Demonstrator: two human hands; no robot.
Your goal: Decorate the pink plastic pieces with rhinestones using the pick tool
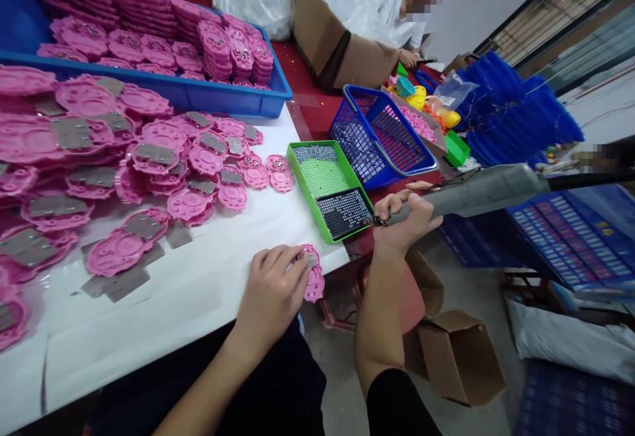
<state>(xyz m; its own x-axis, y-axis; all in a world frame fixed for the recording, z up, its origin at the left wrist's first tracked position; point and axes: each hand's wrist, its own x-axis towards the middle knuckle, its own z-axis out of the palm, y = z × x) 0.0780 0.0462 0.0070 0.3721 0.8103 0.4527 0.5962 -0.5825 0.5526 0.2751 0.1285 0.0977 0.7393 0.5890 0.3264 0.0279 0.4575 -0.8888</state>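
At the table's edge, my left hand (pixel 272 284) is closed on a pink plastic part (pixel 314 285). A bit of a metal plate shows on that part; the fingers cover the rest. My right hand (pixel 403 223) grips an electric screwdriver (pixel 479 190), its body slanting up to the right. The screwdriver's tip is at the near right corner of a black perforated screw tray (pixel 342 212) filled partly with screws. Contact between tip and screws cannot be made out. The screw tray sits inside a green tray (pixel 301 178), with a heap of loose screws at its far end.
Pink parts with metal plates (pixel 159 151) are heaped on the left of the white-covered table (pixel 198 277). Behind them, a blue crate (pixel 188 92) holds stacked pink parts. A blue basket (pixel 357 148) stands beyond the green tray. Cardboard boxes (pixel 461 356) lie below right. Another person works at the back.
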